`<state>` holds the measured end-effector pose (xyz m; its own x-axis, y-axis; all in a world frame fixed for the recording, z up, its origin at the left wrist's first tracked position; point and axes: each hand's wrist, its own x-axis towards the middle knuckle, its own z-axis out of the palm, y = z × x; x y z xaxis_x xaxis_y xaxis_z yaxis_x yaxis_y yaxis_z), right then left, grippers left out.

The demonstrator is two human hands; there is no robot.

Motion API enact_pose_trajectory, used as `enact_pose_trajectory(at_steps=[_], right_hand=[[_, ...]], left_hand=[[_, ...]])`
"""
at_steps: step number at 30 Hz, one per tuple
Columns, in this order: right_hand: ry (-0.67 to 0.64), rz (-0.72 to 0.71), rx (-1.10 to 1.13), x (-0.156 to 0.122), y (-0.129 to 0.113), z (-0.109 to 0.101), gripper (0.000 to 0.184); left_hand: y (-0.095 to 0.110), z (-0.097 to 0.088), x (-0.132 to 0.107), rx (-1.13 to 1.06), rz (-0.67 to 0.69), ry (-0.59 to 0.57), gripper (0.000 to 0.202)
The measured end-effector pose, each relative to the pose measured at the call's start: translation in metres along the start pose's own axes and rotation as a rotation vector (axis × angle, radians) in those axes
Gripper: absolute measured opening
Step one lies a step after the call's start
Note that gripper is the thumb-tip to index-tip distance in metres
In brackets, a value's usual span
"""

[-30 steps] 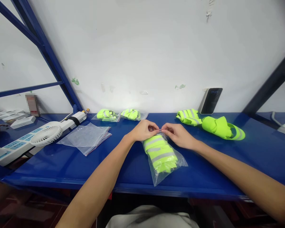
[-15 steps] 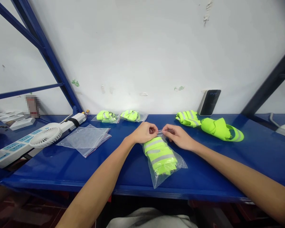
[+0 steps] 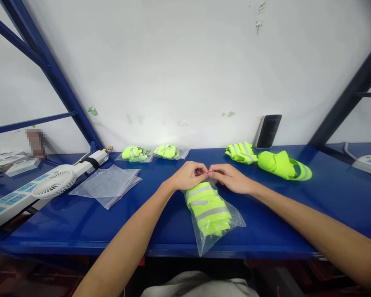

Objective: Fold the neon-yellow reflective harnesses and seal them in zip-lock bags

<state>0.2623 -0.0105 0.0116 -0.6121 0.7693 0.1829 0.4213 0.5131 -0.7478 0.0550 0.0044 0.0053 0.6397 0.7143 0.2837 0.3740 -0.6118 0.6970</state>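
Observation:
A clear zip bag lies on the blue table in front of me, with a folded neon-yellow reflective vest inside it. My left hand and my right hand meet at the bag's far end. Both pinch its opening between fingertips, almost touching each other. The bag's near end reaches close to the table's front edge.
A stack of empty clear bags lies to the left. Two bagged vests sit by the wall. Unbagged vests lie at the right, a dark device leans on the wall, a white fan rests on power strips.
My fingertips have drawn together along the bag's opening, the right hand sliding left toward the other. The view has shifted slightly; the bag stays in place.

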Motion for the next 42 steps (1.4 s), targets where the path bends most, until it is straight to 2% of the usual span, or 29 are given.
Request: enact_pose_trajectory(at_steps=[5, 14, 21, 26, 29, 32, 35, 37, 38, 40, 42], right_hand=[[-0.008, -0.091, -0.139, -0.001, 0.012, -0.011, 0.038], [0.064, -0.114, -0.314, -0.003, 0.019, -0.036, 0.036], [0.178, -0.088, -0.388, -0.004, 0.024, -0.048, 0.037], [0.137, 0.021, -0.307, -0.006, 0.025, -0.041, 0.041], [0.195, 0.025, -0.289, -0.007, 0.023, -0.035, 0.045], [0.185, 0.066, -0.368, -0.011, 0.016, -0.029, 0.064], [0.106, 0.185, -0.529, -0.015, 0.007, -0.026, 0.071], [0.177, 0.170, -0.652, -0.018, 0.001, -0.025, 0.070], [0.214, 0.116, -0.681, -0.019, -0.003, -0.026, 0.066], [0.184, -0.053, -0.651, -0.023, -0.009, -0.031, 0.050], [-0.014, -0.180, -0.538, -0.027, -0.014, -0.038, 0.039]], left_hand=[[-0.005, -0.006, -0.004, -0.024, -0.039, -0.035, 0.031], [-0.021, -0.018, -0.008, -0.079, -0.076, 0.032, 0.031], [-0.031, -0.031, -0.012, -0.070, -0.129, 0.115, 0.037], [-0.036, -0.027, -0.011, -0.063, -0.188, 0.166, 0.038], [-0.041, -0.020, -0.011, -0.109, -0.227, 0.227, 0.038], [-0.045, -0.014, -0.008, -0.214, -0.235, 0.324, 0.043], [-0.041, -0.015, -0.006, -0.236, -0.167, 0.498, 0.050], [-0.033, -0.025, -0.008, -0.121, -0.101, 0.566, 0.052], [-0.027, -0.033, -0.011, -0.023, -0.074, 0.545, 0.051], [-0.016, -0.055, -0.024, 0.279, -0.036, 0.347, 0.042], [-0.006, -0.083, -0.046, 0.581, -0.050, 0.121, 0.035]])
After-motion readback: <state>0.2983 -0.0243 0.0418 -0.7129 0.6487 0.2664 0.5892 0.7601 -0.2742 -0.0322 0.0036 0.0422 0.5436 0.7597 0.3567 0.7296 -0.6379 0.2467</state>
